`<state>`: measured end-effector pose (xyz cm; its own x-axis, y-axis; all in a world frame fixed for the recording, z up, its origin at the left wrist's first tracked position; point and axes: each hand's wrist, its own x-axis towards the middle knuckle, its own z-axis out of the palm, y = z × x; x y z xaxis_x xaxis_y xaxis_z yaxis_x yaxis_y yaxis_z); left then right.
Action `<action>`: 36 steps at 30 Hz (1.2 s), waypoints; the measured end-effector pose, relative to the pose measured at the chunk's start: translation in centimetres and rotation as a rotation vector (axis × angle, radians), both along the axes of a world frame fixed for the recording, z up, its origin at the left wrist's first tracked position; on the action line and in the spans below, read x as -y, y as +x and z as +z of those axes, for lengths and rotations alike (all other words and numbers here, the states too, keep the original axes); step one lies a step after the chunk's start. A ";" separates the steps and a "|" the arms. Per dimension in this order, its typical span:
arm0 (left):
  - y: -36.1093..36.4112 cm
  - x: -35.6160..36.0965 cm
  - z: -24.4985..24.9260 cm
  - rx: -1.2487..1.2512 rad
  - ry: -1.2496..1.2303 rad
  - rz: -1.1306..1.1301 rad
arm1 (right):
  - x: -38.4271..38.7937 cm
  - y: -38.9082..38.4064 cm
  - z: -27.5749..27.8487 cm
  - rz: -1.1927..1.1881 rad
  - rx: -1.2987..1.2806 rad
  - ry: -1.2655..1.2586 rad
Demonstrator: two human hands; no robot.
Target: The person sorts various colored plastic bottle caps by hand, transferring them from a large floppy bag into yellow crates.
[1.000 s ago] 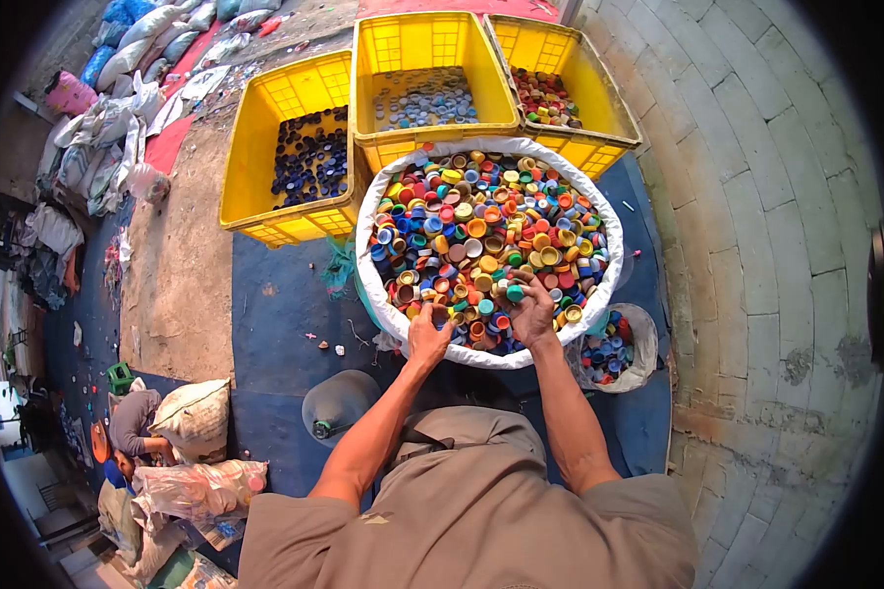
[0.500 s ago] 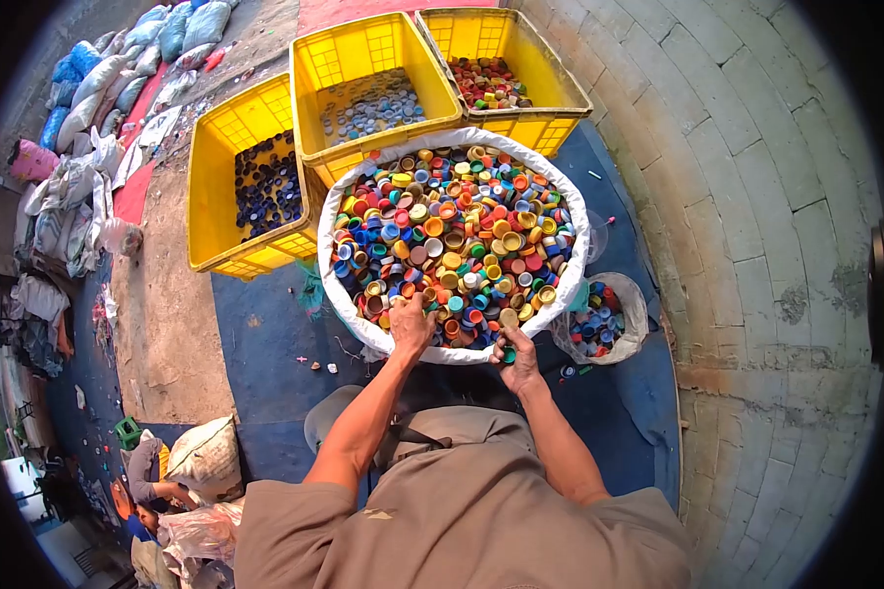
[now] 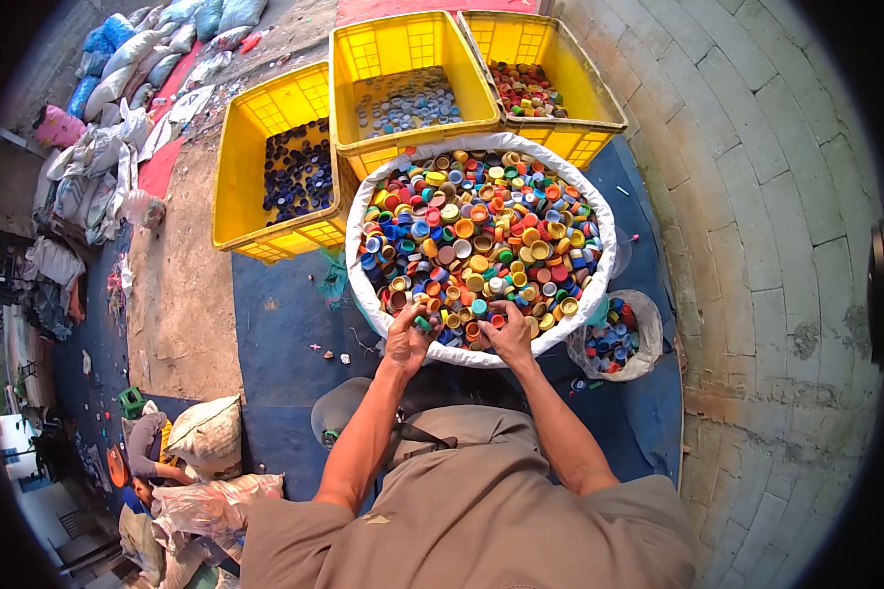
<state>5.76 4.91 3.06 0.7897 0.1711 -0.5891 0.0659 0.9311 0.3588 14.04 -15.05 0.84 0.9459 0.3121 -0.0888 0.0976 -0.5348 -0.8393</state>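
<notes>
Colourful bottle caps fill a big round container with a white cloth rim. At the rim's near left edge, my left hand is closed on a green cap. My right hand is over the near edge of the pile, its fingers bent onto the caps; whether it grips one is too small to tell. Beyond the container stand three yellow crates: dark caps lie in the left crate, pale caps in the middle crate, red and mixed caps in the right crate.
A clear bag of caps stands right of the container. Stuffed sacks lie at the upper left. Another person is at the lower left beside a pale sack. A block wall runs along the right.
My right hand has moved from the near rim inward onto the caps, and the green cap is no longer at it. My left hand has drawn back toward the rim. The view has shifted slightly.
</notes>
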 end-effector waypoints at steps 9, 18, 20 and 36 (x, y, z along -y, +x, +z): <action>-3.1 -0.2 -1.4 -0.166 -0.054 0.033 | -2.3 0.9 0.8 0.165 0.110 -0.245; -2.5 1.1 -1.8 -0.273 0.176 -0.088 | -2.1 0.9 -0.8 0.132 0.114 -0.223; -1.5 1.8 -1.6 -0.317 0.258 -0.112 | -1.5 1.0 -1.2 0.082 0.136 -0.136; 13.7 6.0 -2.7 -0.216 1.591 -0.588 | 7.1 -0.7 3.0 -0.474 -0.937 1.285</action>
<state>19.48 -1.11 0.37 0.8910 0.3882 -0.2353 0.4120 -0.4740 0.7782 13.35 -22.15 3.86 0.7426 0.3457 -0.5736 -0.6214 0.6752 -0.3975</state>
